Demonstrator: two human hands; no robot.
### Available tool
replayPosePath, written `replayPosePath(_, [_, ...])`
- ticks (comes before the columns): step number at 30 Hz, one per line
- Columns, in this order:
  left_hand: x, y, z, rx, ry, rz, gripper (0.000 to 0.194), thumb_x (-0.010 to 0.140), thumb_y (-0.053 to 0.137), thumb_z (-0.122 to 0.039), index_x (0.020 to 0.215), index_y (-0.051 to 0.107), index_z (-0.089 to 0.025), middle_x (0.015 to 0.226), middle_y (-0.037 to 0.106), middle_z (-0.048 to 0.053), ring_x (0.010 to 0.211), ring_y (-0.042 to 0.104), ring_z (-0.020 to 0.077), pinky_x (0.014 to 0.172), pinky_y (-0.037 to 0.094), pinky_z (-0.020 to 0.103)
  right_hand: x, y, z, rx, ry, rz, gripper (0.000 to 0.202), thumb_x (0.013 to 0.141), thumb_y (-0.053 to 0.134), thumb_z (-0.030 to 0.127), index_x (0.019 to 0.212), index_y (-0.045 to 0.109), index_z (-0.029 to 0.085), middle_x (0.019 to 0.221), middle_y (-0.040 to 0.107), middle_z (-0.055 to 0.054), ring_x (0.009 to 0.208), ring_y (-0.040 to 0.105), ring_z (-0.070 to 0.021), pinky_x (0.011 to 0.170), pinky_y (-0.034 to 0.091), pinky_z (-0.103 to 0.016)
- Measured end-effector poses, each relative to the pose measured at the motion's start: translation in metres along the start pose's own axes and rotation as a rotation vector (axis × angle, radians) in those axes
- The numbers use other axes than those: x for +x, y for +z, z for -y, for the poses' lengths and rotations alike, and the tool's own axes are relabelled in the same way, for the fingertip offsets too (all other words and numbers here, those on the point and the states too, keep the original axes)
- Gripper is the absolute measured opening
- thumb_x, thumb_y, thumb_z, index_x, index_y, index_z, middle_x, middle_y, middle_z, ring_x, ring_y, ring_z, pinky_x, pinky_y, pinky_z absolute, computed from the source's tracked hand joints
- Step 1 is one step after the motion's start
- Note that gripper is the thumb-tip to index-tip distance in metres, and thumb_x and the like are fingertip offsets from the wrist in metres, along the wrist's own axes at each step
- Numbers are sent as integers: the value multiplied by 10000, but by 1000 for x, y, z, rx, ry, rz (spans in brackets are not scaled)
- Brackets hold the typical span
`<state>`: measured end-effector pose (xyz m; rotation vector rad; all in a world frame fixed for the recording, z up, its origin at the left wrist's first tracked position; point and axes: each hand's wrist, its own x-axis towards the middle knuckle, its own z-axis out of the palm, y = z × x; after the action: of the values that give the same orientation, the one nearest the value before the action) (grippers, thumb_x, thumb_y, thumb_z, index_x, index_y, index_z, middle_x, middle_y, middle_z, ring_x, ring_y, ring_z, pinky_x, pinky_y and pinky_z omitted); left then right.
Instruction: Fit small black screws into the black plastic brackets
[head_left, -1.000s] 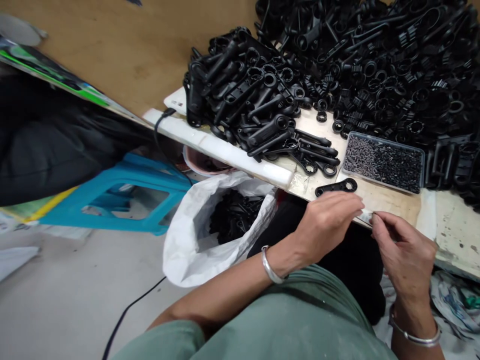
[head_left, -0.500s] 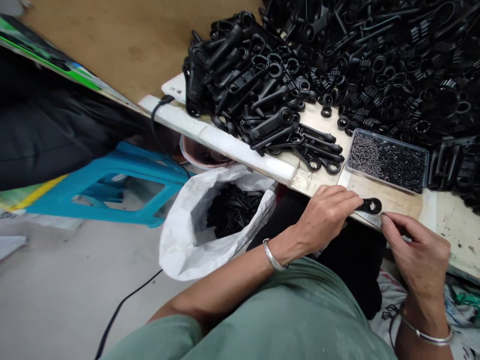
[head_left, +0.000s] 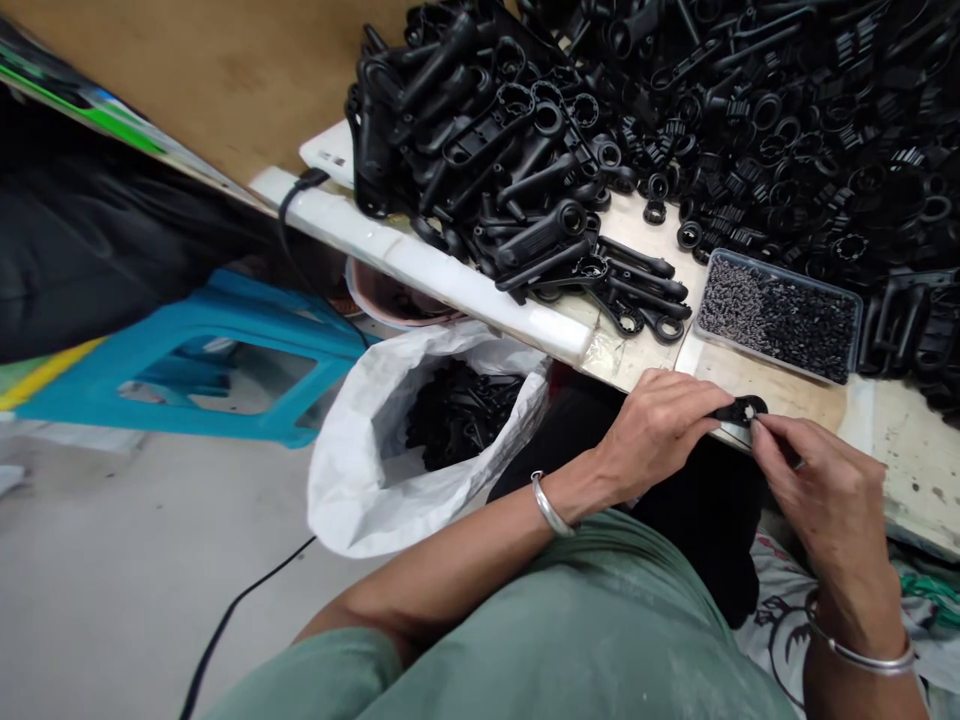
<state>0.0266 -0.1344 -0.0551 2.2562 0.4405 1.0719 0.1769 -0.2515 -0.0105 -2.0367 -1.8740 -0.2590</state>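
Observation:
My left hand [head_left: 660, 425] grips the shaft of a black plastic part [head_left: 742, 410], its ringed end sticking out to the right over the table's front edge. Thumb and forefinger of my right hand [head_left: 817, 470] are pinched together at the rim of that ring; whatever is between them is too small to make out. Behind both hands lies a clear box [head_left: 780, 315] of tiny grey and black pieces. A few black handles [head_left: 637, 290] rest on the table left of the box.
Piles of black handles [head_left: 465, 130] and black rings [head_left: 787, 130] cover the back of the table [head_left: 915, 480]. Below its edge stand an open white sack [head_left: 345, 480] with black parts, a pinkish bucket [head_left: 367, 300] and a blue stool [head_left: 300, 350]. A cable [head_left: 247, 590] crosses the floor.
My right hand has moved slightly left, and its pinched fingertips now meet the ring of the black part. My left hand keeps its grip. The view has shifted a little.

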Motion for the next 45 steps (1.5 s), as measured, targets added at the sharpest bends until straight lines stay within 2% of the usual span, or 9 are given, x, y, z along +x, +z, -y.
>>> replayPosePath(7, [-1,1,2,-15,-14,6,98,949,594,-174,1026,648,-148,955,750,19,926,691,145,869,465,277,8,-3,6,-181,-132,35,141,963,542,194,894,652,139,785,715,-60,646,658,-166,610,428,-286])
replayPosePath(14, [-4,5,3,-10,-26,22,125,966,569,-193,1063,641,-164,973,751,17,950,685,145,881,469,287,22,-14,19,-366,-95,284,266,961,450,196,720,563,183,626,606,-37,507,568,-177,504,298,-303])
replayPosePath(16, [-4,5,4,-21,-22,11,130,971,558,-195,1065,640,-159,976,749,18,946,683,146,885,471,288,27,-16,15,-269,-43,352,286,960,444,241,701,554,191,607,600,-29,500,559,-174,510,299,-301])
replayPosePath(20, [-4,4,4,-20,-14,26,163,996,499,-193,1061,644,-154,1001,744,24,957,671,146,893,466,285,35,-20,2,136,169,495,262,932,475,305,740,620,201,605,613,13,525,549,-129,550,367,-257])
replayPosePath(22, [-4,2,4,6,8,62,194,1002,466,-174,1061,651,-162,1043,735,28,966,661,149,893,460,292,37,-20,-2,213,262,526,270,916,476,320,721,624,206,576,587,27,517,522,-115,545,371,-240])
replayPosePath(28, [-6,3,5,102,65,139,202,984,492,-163,1070,671,-197,1149,699,25,993,621,165,878,444,310,37,-16,8,83,271,421,283,871,453,336,656,588,211,528,540,16,462,429,-111,532,321,-260])
replayPosePath(35, [-7,5,5,156,70,196,234,993,460,-150,1062,677,-204,1219,667,14,1021,582,169,891,431,317,35,-14,13,59,305,406,273,860,458,339,675,616,214,519,576,-2,459,507,-131,538,330,-262])
replayPosePath(41, [-7,3,3,163,70,213,261,977,441,-102,1044,676,-194,1238,658,18,1030,574,181,882,431,323,28,-12,15,-133,176,355,332,948,385,344,740,599,198,524,579,-16,445,532,-151,530,308,-280])
replayPosePath(45, [-6,4,3,129,58,175,288,1009,383,-131,1084,658,-173,1202,681,40,1014,591,180,885,443,326,29,-13,21,-273,64,371,339,974,362,294,711,551,193,521,581,-32,450,552,-166,515,288,-283])
